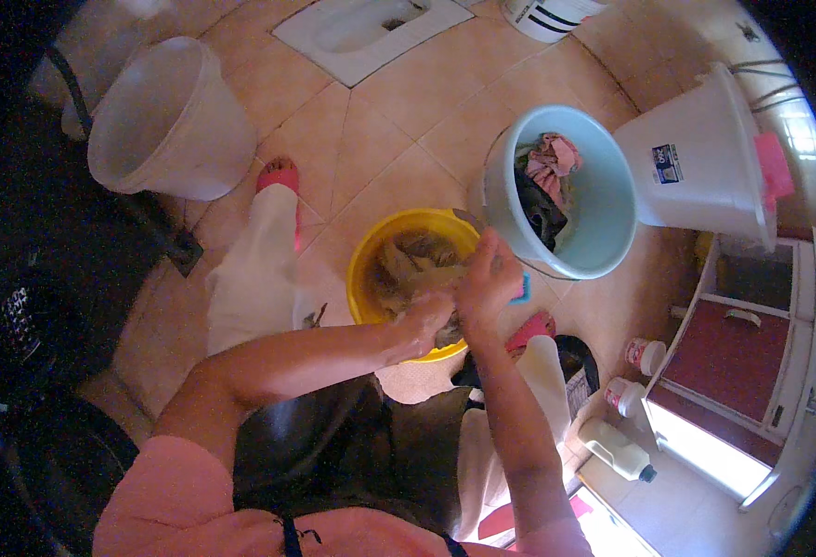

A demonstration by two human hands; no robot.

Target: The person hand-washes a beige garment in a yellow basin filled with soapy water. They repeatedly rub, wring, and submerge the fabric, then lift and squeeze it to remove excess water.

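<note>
A yellow basin [357,296] stands on the tiled floor between my feet, with brownish water and soaked grey-brown cloth [411,261] in it. My left hand [427,320] is down inside the basin's near side, its fingers curled around a bunch of the wet cloth. Beside it, my right hand [488,282] is closed in a fist over the basin's right rim. The fist also seems to grip the cloth, though its fingers hide most of what is inside. Right of the basin, a light blue bucket [606,209] holds a pink cloth [554,163] and dark garments [540,209].
A whitish bucket [233,139] stands at upper left, near a squat toilet [352,42]. A tall white bin [693,167] is behind the blue bucket. A turquoise object [521,289] lies by the basin. A jug [613,449] and tubs [644,356] stand by a red-and-white cabinet [735,355].
</note>
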